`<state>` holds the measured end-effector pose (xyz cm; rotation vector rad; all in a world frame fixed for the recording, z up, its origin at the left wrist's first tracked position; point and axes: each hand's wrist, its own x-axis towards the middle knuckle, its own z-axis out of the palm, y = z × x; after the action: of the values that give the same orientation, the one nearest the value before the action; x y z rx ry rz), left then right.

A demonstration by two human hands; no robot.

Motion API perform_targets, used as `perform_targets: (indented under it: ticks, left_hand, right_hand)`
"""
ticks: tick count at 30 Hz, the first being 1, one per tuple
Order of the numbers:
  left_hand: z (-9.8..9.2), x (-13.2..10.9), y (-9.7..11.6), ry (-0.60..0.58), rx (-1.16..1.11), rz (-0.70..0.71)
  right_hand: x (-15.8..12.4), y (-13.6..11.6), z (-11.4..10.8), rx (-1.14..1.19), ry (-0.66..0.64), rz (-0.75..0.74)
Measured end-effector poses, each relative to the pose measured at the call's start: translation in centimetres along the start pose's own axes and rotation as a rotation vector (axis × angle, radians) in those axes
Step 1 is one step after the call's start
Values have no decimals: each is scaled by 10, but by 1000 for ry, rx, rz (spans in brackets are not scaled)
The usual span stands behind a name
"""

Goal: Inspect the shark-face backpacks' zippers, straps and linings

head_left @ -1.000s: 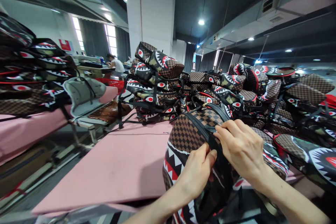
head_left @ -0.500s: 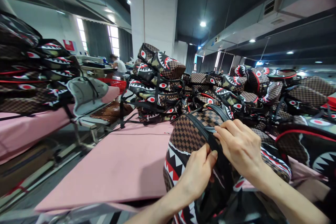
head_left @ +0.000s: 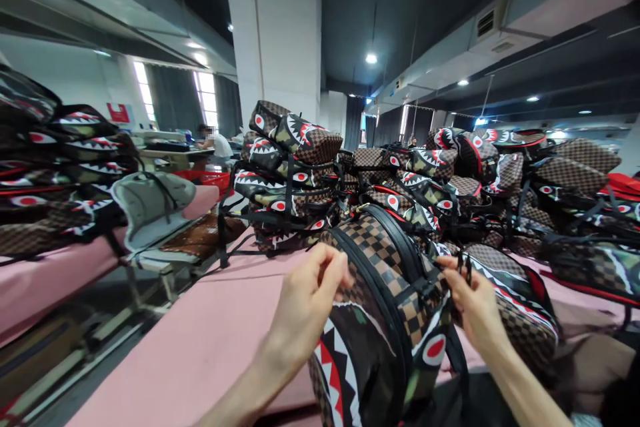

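Note:
A backpack point(head_left: 373, 340) with brown check, camouflage and a shark-mouth print stands in front of me on the pink tabletop. My left hand point(head_left: 313, 293) is beside its upper left side, with curled fingers. Whether anything is pinched there is hidden. On the other side of the bag, my right hand point(head_left: 477, 303) is closed around what looks like small black-handled scissors point(head_left: 465, 268), close to the strap side. A dark zipper band point(head_left: 367, 280) runs over the top of the bag between my hands.
Stacked shark-print bags point(head_left: 295, 180) stand behind the backpack, with many more to the right. Another bag point(head_left: 515, 300) lies near my right hand. The pink table point(head_left: 200, 347) extends left. Beyond a gap are a grey chair point(head_left: 153, 207) and another bag stack point(head_left: 65, 167).
My hands were together at the zipper band and have moved apart, left hand to the left, right hand to the right. The backpack has turned, showing its back and strap side more.

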<state>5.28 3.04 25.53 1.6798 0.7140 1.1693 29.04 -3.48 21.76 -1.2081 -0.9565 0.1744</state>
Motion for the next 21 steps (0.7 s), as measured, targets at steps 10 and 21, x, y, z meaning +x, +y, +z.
perform_targets:
  ticks: [10,21]
  left_hand:
    - [33,92,53,-173,-471,-524]
    - [-15,120,17,-128,238,-115]
  right_hand:
    - [-32,-5,21,-21,-278,-169]
    - [-32,18,71,81,-629,-333]
